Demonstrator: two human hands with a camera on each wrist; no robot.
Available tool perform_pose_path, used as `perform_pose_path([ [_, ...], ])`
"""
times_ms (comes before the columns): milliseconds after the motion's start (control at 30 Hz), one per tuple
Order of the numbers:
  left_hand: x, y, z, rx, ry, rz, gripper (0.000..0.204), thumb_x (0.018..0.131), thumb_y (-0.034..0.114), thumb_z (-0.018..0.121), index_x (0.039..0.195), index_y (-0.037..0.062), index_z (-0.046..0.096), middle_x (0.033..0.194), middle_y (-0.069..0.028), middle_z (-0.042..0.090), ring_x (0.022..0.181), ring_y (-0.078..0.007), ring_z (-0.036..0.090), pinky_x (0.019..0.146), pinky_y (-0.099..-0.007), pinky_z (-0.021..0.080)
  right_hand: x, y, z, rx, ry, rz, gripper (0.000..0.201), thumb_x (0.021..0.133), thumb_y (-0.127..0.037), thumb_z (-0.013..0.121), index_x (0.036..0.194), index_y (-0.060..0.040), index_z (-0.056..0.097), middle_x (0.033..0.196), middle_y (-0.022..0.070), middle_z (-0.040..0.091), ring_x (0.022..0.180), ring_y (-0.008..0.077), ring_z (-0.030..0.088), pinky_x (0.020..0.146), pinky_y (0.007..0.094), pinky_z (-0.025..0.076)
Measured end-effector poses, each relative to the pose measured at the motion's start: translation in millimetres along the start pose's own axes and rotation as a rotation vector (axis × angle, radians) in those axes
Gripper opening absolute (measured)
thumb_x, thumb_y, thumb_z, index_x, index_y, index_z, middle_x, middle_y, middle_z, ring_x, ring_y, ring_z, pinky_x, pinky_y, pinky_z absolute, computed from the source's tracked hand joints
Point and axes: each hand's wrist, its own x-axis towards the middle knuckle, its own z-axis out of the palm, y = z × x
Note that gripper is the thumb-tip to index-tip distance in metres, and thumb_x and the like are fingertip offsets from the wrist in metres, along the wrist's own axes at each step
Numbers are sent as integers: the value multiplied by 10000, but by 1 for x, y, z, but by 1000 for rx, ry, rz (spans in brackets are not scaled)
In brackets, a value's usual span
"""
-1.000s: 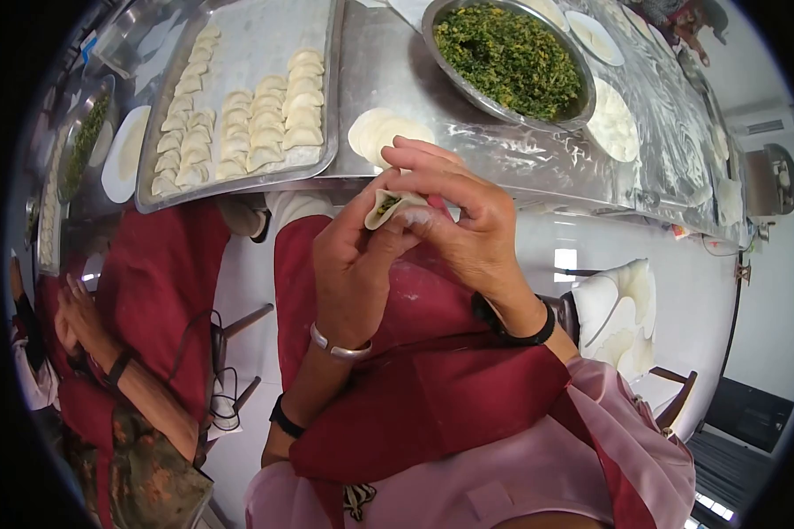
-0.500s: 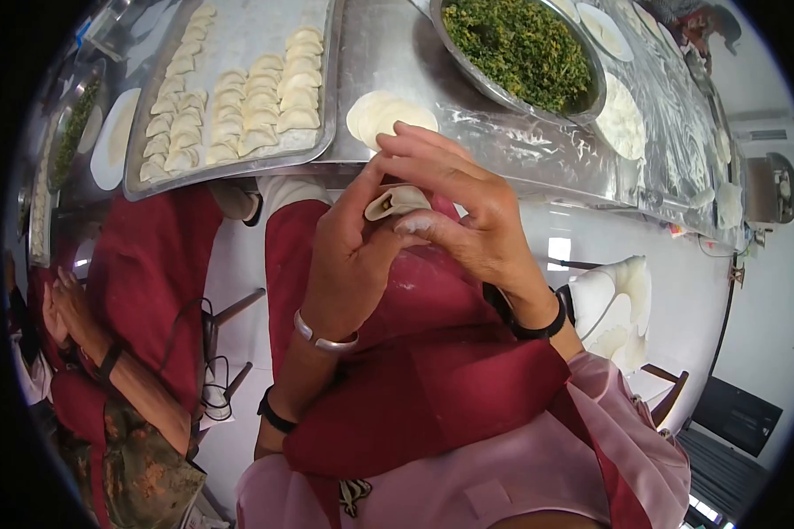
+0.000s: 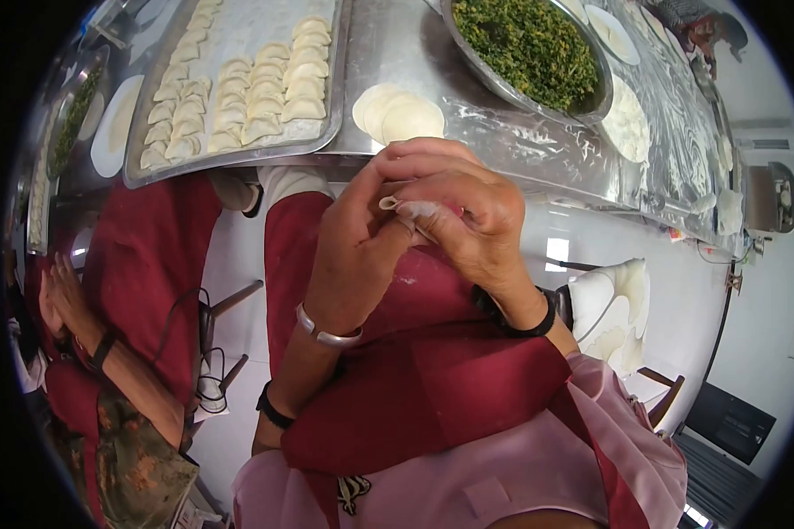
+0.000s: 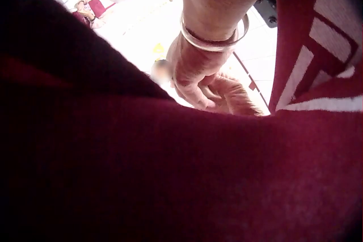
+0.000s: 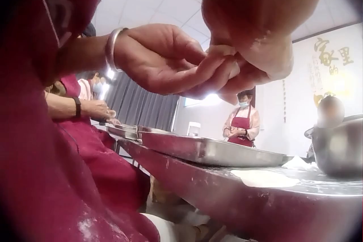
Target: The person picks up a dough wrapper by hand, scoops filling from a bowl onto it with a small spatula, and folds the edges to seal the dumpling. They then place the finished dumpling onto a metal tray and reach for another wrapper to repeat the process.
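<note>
A person in a dark red apron [image 3: 415, 388] presses a dumpling [image 3: 408, 208] between both hands above the lap, just short of the table edge. The left hand [image 3: 362, 238], a silver bangle [image 3: 325, 333] on its wrist, and the right hand [image 3: 463, 216], with a black band [image 3: 512, 317] at the wrist, have their fingers curled together and clamped on the dumpling, only a pale edge of dough showing between the fingertips. Beyond the hands, a small stack of round wrappers [image 3: 397, 110] lies on the floured metal table [image 3: 520, 145]. To its left sits a tray [image 3: 150, 172] with rows of finished dumplings; farther back stands a large bowl of chopped green filling [image 3: 525, 44].
</note>
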Motion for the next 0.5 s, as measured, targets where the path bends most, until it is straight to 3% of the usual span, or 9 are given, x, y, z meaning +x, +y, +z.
perform_pose_path([
  [133, -2, -3, 1, -34, 48, -24, 483, 927, -13, 485, 1400, -56, 398, 1214, -144, 585, 1093, -174, 602, 907, -286, 532, -4, -2, 8, 37, 187, 117, 131, 728, 2, 684, 853, -28, 711, 1012, 114, 715, 1068, 313, 639, 884, 366, 517],
  [233, -2, -11, 2, 48, 36, 84, 480, 936, -8, 492, 1407, -45, 410, 1201, -131, 599, 1068, -162, 607, 905, -277, 514, -3, -4, 7, -66, 135, 94, 154, 728, -4, 695, 879, -26, 719, 1043, 120, 709, 1089, 315, 627, 887, 363, 516],
  [333, -1, -15, -4, 115, 28, 121, 482, 929, -23, 516, 1401, -39, 423, 1037, -93, 648, 907, -112, 625, 770, -258, 542, -5, -4, 1, -153, 58, -7, 190, 727, -16, 704, 916, -30, 724, 1083, 121, 700, 1094, 314, 624, 892, 368, 514],
  [500, -2, -10, -3, 26, -30, 41, 503, 919, -43, 520, 1411, -25, 417, 1025, -85, 647, 835, -102, 616, 734, -249, 533, 2, -18, -5, -114, 27, 124, 254, 714, -33, 721, 968, -32, 724, 1137, 124, 683, 1163, 330, 589, 921, 379, 502],
])
